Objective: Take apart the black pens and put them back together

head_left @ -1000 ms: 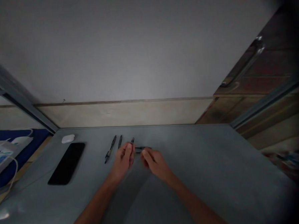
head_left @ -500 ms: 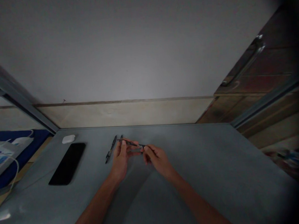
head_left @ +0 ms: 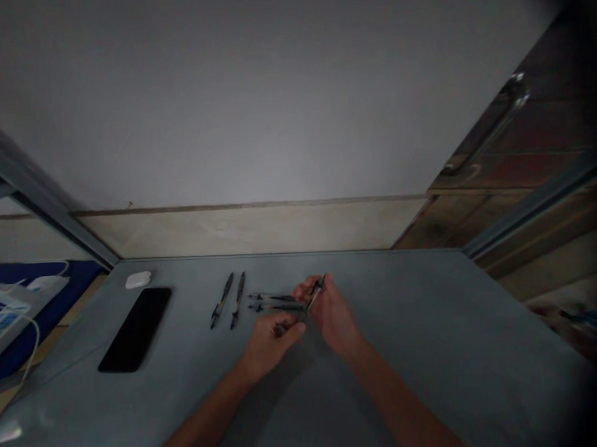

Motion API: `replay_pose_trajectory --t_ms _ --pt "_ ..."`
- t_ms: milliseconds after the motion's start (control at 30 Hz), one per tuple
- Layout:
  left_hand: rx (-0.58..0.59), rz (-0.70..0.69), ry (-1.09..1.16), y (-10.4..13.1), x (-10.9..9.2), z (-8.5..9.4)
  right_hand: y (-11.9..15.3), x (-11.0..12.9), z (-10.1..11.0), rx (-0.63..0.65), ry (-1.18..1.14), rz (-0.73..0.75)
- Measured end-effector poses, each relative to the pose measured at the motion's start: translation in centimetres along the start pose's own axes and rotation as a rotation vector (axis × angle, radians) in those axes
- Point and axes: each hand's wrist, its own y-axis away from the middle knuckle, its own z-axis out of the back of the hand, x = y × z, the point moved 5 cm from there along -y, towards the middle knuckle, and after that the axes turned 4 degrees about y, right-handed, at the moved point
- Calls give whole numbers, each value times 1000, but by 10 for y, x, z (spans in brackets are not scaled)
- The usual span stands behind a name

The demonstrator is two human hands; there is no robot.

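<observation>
A slim, dark-and-pale pen point(head_left: 317, 291) tilts in our right hand point(head_left: 336, 318)

Our left hand point(head_left: 271, 344) curls narrowly just beside it; we cannot tell if it grips anything. Four slender black pens point(head_left: 239, 294) and a flat, black, rectangular phone point(head_left: 136, 331) lie on the smooth grey surface point(head_left: 414, 324).

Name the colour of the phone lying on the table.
Black; the phone shows best in the head view.

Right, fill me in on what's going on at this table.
The right hand holds a pen at a slant, with the left hand near its lower end; whether that one grips anything is unclear. Four more pens lie on the table. Off to the left are a black phone and a small white case.
</observation>
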Motion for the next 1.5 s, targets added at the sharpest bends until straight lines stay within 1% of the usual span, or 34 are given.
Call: replay_pose_trajectory --t_ms 100,200,300,367,433,533,600,800,867,967,1000,1033,1133,1200,1367,1500 --pt "24 -26 -70 1 -1 -4 6 -7 -13 122 -130 -129" --pt "-27 -116 -264 0 -6 0 10 -6 -18 180 -152 -164" --pt "-50 -301 -550 2 -16 4 11 -1 -15 185 -173 -139" --pt "-35 -386 -695 4 -19 4 11 2 -11 168 -196 -119" --pt "-39 -422 -772 5 -20 5 10 4 -7 149 -210 -109" --pt "-68 -445 -804 5 -20 7 9 3 0 118 -188 -100" --pt "-61 -448 -795 5 -19 5 9 1 2 106 -170 -91" --pt "33 -417 -701 6 -9 -8 12 -2 -4 125 -165 -72" --pt "10 -391 -693 5 -5 -10 11 0 -6 120 -180 -71" --pt "-52 -328 -661 2 -1 -7 11 4 -10 145 -221 -83" --pt "-54 -307 -637 2 0 -6 11 6 -11 154 -233 -85" --pt "-38 -287 -604 1 0 -5 12 8 -11 162 -240 -86" --pt "76 -243 -471 1 -3 -7 12 10 -11 173 -236 -83" --pt "126 -221 -394 2 -4 -9 13 9 -10 179 -241 -82" --pt "99 -145 -254 1 -1 -7 14 9 -10 200 -303 -75" --pt "74 4 -20 -3 6 -5 15 11 -13 215 -413 -86"
